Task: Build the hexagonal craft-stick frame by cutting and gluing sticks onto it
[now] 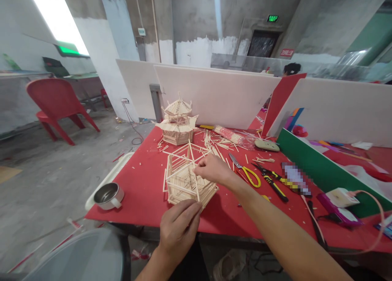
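Observation:
A half-open model pavilion frame (180,183) built of thin wooden sticks stands near the table's front edge. My left hand (180,224) is closed at its near edge, fingertips pinching the lower end of a slanting stick. Above the frame, my right hand (211,170) has thumb and forefinger pinched on the upper part of that stick; the fingertips partly hide the join. Behind it stands a second stick pavilion (177,124) with a two-tiered roof. Loose wooden sticks (225,142) lie scattered to its right.
Scissors (249,173) with yellow handles and black-and-yellow pliers (272,185) lie right of the frame. A metal cup (108,195) stands at the left edge. A green divider (321,167) bounds the right side. A bagged bundle of sticks (229,135) lies at the back.

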Demonstrator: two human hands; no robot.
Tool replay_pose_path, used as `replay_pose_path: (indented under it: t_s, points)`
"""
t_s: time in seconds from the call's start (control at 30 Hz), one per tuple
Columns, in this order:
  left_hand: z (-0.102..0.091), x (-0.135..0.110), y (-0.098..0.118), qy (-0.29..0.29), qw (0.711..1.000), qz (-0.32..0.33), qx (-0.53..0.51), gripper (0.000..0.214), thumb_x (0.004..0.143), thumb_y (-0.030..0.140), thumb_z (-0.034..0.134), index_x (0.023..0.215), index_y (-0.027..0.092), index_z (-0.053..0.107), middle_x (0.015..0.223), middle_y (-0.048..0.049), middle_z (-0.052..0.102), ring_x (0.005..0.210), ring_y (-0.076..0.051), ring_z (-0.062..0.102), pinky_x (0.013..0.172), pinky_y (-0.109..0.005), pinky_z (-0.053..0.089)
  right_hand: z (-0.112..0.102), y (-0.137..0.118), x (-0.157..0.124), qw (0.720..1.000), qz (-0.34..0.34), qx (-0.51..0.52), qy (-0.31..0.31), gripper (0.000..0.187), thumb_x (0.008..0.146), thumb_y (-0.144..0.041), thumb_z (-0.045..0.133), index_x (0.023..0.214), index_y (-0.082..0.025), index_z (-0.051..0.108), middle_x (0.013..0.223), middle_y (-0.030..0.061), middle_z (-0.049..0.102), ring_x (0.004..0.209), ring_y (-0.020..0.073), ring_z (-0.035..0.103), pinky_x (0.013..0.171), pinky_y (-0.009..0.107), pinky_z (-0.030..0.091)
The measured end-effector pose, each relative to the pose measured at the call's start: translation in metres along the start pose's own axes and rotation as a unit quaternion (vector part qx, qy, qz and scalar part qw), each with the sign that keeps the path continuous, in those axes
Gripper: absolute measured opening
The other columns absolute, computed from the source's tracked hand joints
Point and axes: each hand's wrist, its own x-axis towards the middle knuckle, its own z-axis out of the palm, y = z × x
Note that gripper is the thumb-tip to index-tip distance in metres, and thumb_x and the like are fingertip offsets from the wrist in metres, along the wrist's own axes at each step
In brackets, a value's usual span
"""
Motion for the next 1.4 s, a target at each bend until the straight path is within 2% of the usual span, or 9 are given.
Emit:
replay_pose_path:
  t_s: [0.97, 1.4]
  points:
    - [0.0013, -0.0022, -0.0015, -0.001, 1.0, 0.012, -0.002, 0.02, 0.082, 0.005, 0.066, 0.098, 0.016, 0.071, 0.088, -0.0069, 0.075, 0.081, -0.013, 0.071, 0.076, -0.019, 0.057, -0.0002, 0.0011, -0.0014, 1.0, -0.001, 0.007, -0.004, 0.022, 0.07, -0.033, 0.055, 0.052, -0.019, 0.056, 0.049, -0.0033, 0.05, 0.05, 0.0098, 0.045, 0.049, 0.024, 0.026]
    - [0.0012, -0.0026, -0.0024, -0.003, 1.0, 0.017, 0.003, 0.02, 0.082, 0.006, 0.065, 0.099, 0.016, 0.07, 0.088, -0.0075, 0.075, 0.081, -0.014, 0.071, 0.075, -0.02, 0.057, 0.0004, 0.0013, -0.0008, 1.0, -0.003, 0.007, 0.003, 0.023, 0.069, -0.032, 0.056, 0.05, -0.019, 0.054, 0.047, -0.0039, 0.046, 0.047, 0.0093, 0.043, 0.047, 0.024, 0.025]
